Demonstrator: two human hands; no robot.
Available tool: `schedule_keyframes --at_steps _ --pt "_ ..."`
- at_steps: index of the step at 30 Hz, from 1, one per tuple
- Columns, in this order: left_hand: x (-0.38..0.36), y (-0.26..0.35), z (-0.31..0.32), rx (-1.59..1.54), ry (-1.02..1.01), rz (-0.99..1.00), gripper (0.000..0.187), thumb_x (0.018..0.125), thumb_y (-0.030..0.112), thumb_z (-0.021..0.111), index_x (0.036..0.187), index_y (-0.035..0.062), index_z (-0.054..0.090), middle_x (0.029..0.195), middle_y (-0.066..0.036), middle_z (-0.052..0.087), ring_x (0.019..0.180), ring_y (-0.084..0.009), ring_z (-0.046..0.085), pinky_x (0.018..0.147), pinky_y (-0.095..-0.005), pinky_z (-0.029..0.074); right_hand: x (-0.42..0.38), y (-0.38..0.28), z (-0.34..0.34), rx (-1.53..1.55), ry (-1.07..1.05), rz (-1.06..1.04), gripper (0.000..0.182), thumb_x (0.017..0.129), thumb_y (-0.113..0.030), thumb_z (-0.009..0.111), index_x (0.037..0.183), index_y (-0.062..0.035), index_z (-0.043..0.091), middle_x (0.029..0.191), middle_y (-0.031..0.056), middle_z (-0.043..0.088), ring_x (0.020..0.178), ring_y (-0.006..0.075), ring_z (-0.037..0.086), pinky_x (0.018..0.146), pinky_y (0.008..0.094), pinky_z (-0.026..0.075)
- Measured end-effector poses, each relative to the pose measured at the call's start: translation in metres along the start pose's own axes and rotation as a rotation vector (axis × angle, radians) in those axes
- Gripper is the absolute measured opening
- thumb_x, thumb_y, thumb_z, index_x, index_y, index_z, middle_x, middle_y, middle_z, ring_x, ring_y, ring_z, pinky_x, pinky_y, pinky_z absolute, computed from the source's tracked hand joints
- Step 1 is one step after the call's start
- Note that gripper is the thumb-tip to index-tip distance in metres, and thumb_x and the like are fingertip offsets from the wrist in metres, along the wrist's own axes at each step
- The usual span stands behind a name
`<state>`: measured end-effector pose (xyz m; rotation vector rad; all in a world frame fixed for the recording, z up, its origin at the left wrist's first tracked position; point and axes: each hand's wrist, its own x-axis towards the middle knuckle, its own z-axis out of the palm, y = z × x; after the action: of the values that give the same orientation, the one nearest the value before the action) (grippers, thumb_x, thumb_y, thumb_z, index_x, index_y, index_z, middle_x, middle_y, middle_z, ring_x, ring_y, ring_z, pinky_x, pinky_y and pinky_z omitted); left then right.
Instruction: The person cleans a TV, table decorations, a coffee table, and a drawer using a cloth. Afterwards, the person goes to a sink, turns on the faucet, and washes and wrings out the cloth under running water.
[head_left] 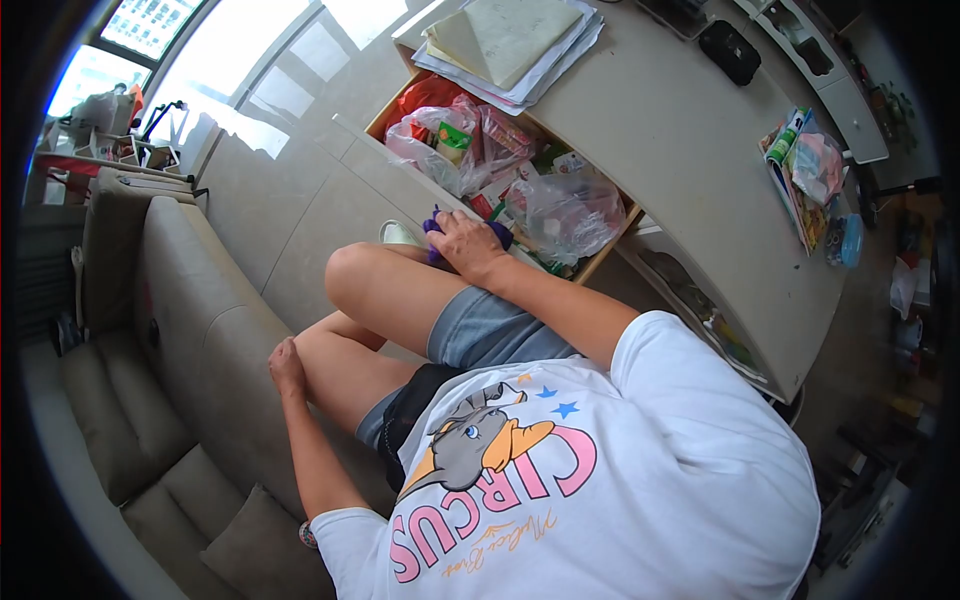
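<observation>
Head view: the right hand (465, 245) curls over a purple item (499, 234) at the drawer (400, 170)'s edge; how firmly cannot be told. The left hand (286, 369), loosely closed, rests by a knee (318, 350) at 8 o'clock from it; a clear bag (568, 213) lies at 2, papers (510, 48) at 12. Apparently handling the item; lifting would call for a secure grip.

The middle of the purple item (499, 235) is hidden under the right hand (466, 244), the contents of the clear bag (572, 212) near that hand are indistinct, and the left hand's (287, 368) fingertips are out of sight.
</observation>
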<state>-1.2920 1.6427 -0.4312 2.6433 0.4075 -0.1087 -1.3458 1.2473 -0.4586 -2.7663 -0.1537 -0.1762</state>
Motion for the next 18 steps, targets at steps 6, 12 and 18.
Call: schedule_keyframes --at_steps 6,12,18 --pt "-0.005 0.006 -0.005 -0.012 -0.045 -0.048 0.04 0.082 0.035 0.048 0.09 0.0002 0.065 0.088 -0.025 0.062 0.083 -0.0391 0.06 0.076 -0.043 0.045 0.006 0.047 -0.013 -0.106 -0.004 -0.028 0.013 0.08 -0.013 0.053 0.089 -0.0091 0.062 0.104 0.0097 0.054 0.099 0.0255 0.056 0.077 0.0349 0.052" --pt "-0.006 0.002 -0.004 -0.003 -0.011 -0.061 0.04 0.082 0.036 0.047 0.087 0.0003 0.063 0.087 -0.024 0.061 0.079 -0.0395 0.058 0.075 -0.0438 0.044 0.029 0.102 -0.022 -0.352 -0.09 0.22 0.016 0.083 -0.014 0.052 0.093 -0.008 0.063 0.107 0.01 0.053 0.1 0.0257 0.056 0.077 0.0354 0.052" --pt "-0.008 0.007 -0.008 -0.014 -0.007 -0.056 0.04 0.082 0.037 0.047 0.085 0.0003 0.063 0.087 -0.024 0.06 0.079 -0.0397 0.057 0.074 -0.0438 0.044 0.006 0.152 -0.017 -0.41 -0.149 0.525 0.019 0.086 -0.015 0.05 0.096 -0.005 0.063 0.112 0.0123 0.05 0.101 0.0285 0.056 0.076 0.0382 0.054"
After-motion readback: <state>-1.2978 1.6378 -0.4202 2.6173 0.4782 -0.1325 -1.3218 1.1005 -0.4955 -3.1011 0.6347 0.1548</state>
